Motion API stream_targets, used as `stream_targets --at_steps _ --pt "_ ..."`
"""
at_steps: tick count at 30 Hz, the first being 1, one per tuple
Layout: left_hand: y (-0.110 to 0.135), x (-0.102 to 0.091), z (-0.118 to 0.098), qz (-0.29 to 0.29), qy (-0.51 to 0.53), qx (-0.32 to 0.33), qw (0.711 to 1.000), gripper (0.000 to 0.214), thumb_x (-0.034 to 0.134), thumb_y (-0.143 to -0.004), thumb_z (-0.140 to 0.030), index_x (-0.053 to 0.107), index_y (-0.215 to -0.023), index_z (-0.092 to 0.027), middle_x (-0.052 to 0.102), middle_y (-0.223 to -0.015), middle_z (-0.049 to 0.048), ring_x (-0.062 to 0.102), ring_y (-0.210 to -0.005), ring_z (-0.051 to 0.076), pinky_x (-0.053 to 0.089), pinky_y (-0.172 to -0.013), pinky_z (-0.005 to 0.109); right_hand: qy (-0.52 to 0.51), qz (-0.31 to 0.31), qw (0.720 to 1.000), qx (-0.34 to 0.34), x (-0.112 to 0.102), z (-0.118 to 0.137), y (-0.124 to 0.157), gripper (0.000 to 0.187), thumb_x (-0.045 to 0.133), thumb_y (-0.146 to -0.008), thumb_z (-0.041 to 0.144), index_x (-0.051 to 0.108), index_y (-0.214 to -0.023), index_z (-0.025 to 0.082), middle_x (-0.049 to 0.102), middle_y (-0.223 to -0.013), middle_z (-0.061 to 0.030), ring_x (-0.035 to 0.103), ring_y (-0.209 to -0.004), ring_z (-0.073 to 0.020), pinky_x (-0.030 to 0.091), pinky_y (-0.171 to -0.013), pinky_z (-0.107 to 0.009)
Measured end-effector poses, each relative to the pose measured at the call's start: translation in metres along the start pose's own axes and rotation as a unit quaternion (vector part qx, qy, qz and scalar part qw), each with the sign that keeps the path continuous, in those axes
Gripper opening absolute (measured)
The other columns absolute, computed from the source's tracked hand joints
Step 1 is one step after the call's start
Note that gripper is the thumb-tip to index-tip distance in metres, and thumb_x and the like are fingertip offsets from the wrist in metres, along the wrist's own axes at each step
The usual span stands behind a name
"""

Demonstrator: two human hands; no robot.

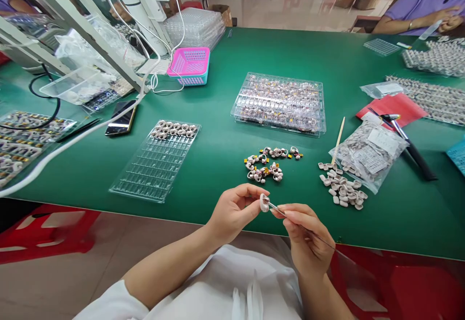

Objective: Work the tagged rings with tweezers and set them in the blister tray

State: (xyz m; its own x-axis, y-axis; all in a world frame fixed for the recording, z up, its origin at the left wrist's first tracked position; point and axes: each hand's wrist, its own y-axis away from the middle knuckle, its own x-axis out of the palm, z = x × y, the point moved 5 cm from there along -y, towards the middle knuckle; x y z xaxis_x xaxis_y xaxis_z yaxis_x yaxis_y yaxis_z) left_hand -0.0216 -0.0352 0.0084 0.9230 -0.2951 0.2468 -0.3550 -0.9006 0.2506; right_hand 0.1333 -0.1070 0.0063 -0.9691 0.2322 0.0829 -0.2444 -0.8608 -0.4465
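Observation:
Between the thumb and fingertips of my left hand (230, 214) is a small white plastic housing (264, 204), rounded in shape. My right hand (308, 237) grips thin metal tweezers (278, 209), whose tips reach the open side of that housing; what lies inside it is too small to tell. Just beyond my hands is a loose cluster of similar housings (260, 174) with gold-coloured tabs. To the right of them lies a heap of small beige caps (343, 189). On the left a clear compartment tray (145, 165) carries several housings in its far rows.
A filled clear tray stack (278, 104) sits mid-table. To the right are a zip bag of caps (370, 150), a wooden stick (338, 140) and a black-handled tool (417, 157). A pink basket (191, 58), phone (122, 118) and white cable (72, 145) are left. Another person (423, 9) sits across.

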Motion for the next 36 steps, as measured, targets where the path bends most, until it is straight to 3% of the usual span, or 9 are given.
stream_targets --at_steps 5,10,15,23,31,36 --pt "0.001 -0.002 0.001 -0.007 -0.050 0.036 0.998 0.024 0.075 -0.082 -0.034 0.073 -0.093 -0.012 0.073 -0.083 0.0082 0.070 -0.076 0.018 0.057 -0.075 0.028 -0.007 -0.079 0.996 0.031 0.005 -0.006 0.004 0.025 0.062 -0.090 0.012 0.071 -0.108 0.027 0.071 -0.102 -0.0062 0.071 -0.091 -0.0200 0.068 -0.072 -0.037" --pt "0.001 -0.003 -0.002 -0.017 -0.079 0.069 0.994 0.019 0.072 -0.084 -0.030 0.072 -0.093 -0.013 0.073 -0.082 0.0072 0.070 -0.076 0.018 0.057 -0.078 0.028 -0.010 -0.095 0.995 0.034 0.007 -0.007 0.004 0.025 0.062 -0.090 0.010 0.071 -0.108 0.027 0.071 -0.102 -0.0056 0.071 -0.093 -0.0196 0.068 -0.073 -0.036" --pt "0.000 -0.004 -0.001 -0.027 -0.087 0.070 0.993 0.018 0.073 -0.082 -0.029 0.073 -0.091 -0.014 0.072 -0.081 0.0065 0.068 -0.074 0.017 0.057 -0.076 0.027 0.013 -0.074 0.997 0.021 0.008 -0.006 0.007 0.032 0.060 -0.089 0.006 0.070 -0.111 0.027 0.072 -0.107 -0.0060 0.071 -0.095 -0.0209 0.068 -0.076 -0.040" --pt "-0.004 -0.008 0.004 0.001 -0.030 0.022 0.999 0.019 0.077 -0.080 -0.029 0.073 -0.090 -0.013 0.072 -0.081 0.0065 0.068 -0.073 0.016 0.055 -0.073 0.026 0.081 0.023 0.994 -0.074 0.006 0.003 0.003 0.046 0.063 -0.084 -0.002 0.069 -0.119 0.027 0.073 -0.112 -0.0070 0.074 -0.096 -0.0231 0.068 -0.073 -0.039" --pt "-0.004 -0.004 0.002 -0.002 0.005 -0.020 1.000 0.023 0.080 -0.076 -0.032 0.073 -0.086 -0.013 0.071 -0.075 0.0049 0.065 -0.069 0.014 0.052 -0.067 0.023 0.000 -0.004 1.000 0.005 0.003 -0.005 -0.002 0.033 0.060 -0.090 0.005 0.071 -0.111 0.028 0.073 -0.105 -0.0053 0.075 -0.086 -0.0202 0.068 -0.071 -0.038" --pt "-0.004 -0.003 0.003 0.005 -0.001 -0.024 1.000 0.022 0.079 -0.077 -0.033 0.073 -0.083 -0.012 0.070 -0.074 0.0044 0.063 -0.069 0.014 0.051 -0.067 0.023 -0.002 0.015 1.000 0.000 0.003 -0.003 -0.004 0.033 0.061 -0.090 0.005 0.071 -0.110 0.028 0.074 -0.105 -0.0051 0.075 -0.085 -0.0197 0.067 -0.070 -0.036"
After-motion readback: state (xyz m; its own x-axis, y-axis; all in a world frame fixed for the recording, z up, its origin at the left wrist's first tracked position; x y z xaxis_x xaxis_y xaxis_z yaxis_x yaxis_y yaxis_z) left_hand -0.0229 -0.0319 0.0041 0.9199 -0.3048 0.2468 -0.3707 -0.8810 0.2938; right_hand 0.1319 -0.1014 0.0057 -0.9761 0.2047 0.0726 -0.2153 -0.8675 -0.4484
